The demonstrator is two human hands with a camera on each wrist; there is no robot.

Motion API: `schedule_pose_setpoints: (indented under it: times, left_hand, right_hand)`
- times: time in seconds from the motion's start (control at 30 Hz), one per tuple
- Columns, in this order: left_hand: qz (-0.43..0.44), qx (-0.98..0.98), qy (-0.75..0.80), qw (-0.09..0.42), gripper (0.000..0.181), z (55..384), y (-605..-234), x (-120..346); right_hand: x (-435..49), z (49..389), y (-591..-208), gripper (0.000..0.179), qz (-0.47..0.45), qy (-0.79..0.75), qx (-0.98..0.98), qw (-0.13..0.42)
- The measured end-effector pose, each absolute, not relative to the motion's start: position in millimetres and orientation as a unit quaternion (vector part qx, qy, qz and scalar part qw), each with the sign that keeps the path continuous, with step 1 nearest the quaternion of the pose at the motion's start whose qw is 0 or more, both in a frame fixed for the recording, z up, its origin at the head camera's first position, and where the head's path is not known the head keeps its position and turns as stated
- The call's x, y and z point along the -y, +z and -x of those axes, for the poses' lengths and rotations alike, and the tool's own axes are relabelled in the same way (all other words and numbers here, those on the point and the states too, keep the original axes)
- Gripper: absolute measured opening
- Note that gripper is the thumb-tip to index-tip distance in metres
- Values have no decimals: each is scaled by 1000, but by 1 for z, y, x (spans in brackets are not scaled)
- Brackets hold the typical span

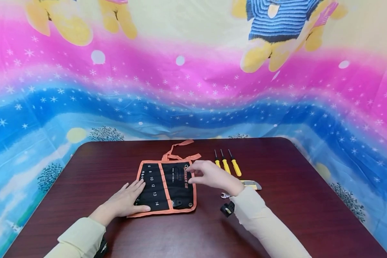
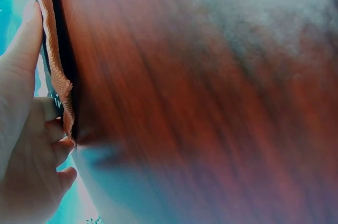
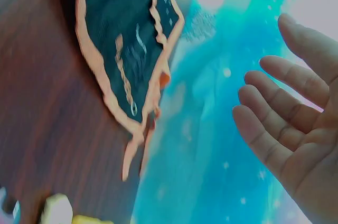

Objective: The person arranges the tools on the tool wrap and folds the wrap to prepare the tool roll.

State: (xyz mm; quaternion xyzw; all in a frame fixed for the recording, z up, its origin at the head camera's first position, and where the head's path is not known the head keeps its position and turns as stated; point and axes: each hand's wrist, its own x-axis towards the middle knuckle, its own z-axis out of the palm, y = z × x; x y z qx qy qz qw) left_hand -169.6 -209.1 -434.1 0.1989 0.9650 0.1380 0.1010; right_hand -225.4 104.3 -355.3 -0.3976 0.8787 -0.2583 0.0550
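Note:
A black tool roll (image 1: pixel 177 186) with orange trim and white size numbers lies spread on the table. My left hand (image 1: pixel 125 199) rests on its left side with straight fingers, the thumb along the lower part. In the left wrist view, that hand's fingers (image 2: pixel 45 134) lie at the roll's orange edge. My right hand (image 1: pixel 209 175) hovers by the roll's upper right corner, overlapping its edge in the head view. The right wrist view shows this hand (image 3: pixel 296 108) with loosely extended fingers, holding nothing, apart from the roll (image 3: pixel 121 39).
Three yellow-handled screwdrivers (image 1: pixel 226 166) lie right of the roll. Nearer are a utility knife (image 1: pixel 253 185) and a wrench end (image 1: pixel 225 195), partly hidden by the right wrist. Orange tie straps (image 1: pixel 174 156) trail behind the roll. A printed cloth (image 1: pixel 193 118) hangs behind the table (image 1: pixel 93 172).

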Motion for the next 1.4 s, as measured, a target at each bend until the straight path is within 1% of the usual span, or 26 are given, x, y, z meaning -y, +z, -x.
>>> schedule_pose_setpoints:
  times: [0.23, 0.4, 0.83, 1.07, 1.4]
  left_hand:
    - [-198, -964, 142, 104, 98, 170, -433, 209]
    - [-194, -966, 137, 107, 97, 170, -435, 209]
    - [-196, -965, 140, 105, 97, 170, -435, 209]
    - [-198, -964, 143, 103, 97, 169, -434, 209]
    - [-197, -964, 146, 104, 98, 170, -434, 209]
  right_hand:
    - [-135, 233, -350, 35, 357, -325, -875, 34]
    - [-155, 234, -347, 37, 325, -336, -884, 17]
    - [-207, 241, -369, 40, 246, -360, -900, -3]
    - [-231, 242, -380, 43, 205, -356, -912, 6]
    - [-256, 242, -399, 47, 190, -347, -918, 33]
